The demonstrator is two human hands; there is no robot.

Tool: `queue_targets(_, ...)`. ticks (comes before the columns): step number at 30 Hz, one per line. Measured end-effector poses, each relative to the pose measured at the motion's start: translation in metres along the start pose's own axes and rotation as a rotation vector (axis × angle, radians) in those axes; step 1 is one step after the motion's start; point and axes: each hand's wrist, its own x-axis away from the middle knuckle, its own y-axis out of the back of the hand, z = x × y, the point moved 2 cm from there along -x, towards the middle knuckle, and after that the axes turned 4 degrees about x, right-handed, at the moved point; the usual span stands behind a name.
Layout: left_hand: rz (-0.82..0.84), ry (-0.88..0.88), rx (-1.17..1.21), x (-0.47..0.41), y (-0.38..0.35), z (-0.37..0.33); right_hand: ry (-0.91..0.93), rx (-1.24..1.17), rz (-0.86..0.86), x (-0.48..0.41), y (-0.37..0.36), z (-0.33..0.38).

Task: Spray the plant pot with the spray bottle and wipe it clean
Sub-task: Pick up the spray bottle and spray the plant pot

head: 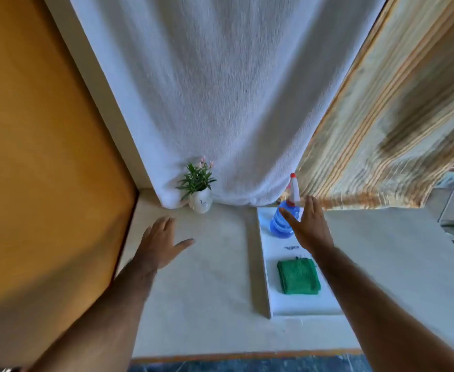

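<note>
Both hands are open and empty: the right hand (307,226) spreads just beside the blue spray bottle (285,221), the left hand (161,242) hovers over the counter (207,277). The plant pot (201,203) stands unsprayed by the curtain; the green cloth (298,276) lies folded, unused.

The counter (209,264) lies bare between the left hand (161,244) and the pot (201,202); the pot stands at the back against the white curtain (220,103), with the orange wall (46,157) closing the left side; a white board (295,304) lies to the right, carrying the bottle (285,221) at its far end and the green cloth (298,276) nearer; the right hand (309,226), spread, is just beside the bottle; bare board separates bottle and cloth; the striped curtain (381,130) hangs close behind the bottle.
</note>
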Motion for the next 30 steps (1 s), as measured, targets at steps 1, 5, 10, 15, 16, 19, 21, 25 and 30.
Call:
queue_targets(1,0.053,0.029,-0.017,0.001,-0.013,0.005,-0.019,-0.049,-0.004,0.000,-0.009,-0.004)
queue_targets(5,0.158,0.074,-0.050,0.009,-0.069,0.027,-0.090,-0.177,0.051,0.001,-0.044,-0.018)
queue_targets(10,0.195,0.063,-0.091,0.016,-0.106,0.039,-0.196,-0.339,-0.031,-0.014,-0.064,-0.029)
queue_targets(15,0.153,0.013,-0.114,0.018,-0.127,0.044,-0.179,-0.483,-0.162,-0.046,-0.064,-0.028)
queue_targets(16,0.155,0.022,-0.125,0.018,-0.129,0.047,-0.185,-0.524,-0.165,-0.052,-0.063,-0.025)
queue_targets(19,0.151,0.025,-0.124,0.016,-0.135,0.052,-0.156,-0.656,-0.177,-0.066,-0.062,-0.021)
queue_targets(21,0.145,0.019,-0.123,0.017,-0.136,0.052,-0.107,-0.665,-0.174,-0.073,-0.061,-0.019)
queue_targets(25,0.133,0.019,-0.120,0.014,-0.140,0.057,-0.027,-0.711,-0.164,-0.079,-0.062,-0.019)
queue_targets(30,0.123,0.006,-0.125,0.015,-0.146,0.063,0.006,-0.721,-0.150,-0.079,-0.067,-0.026)
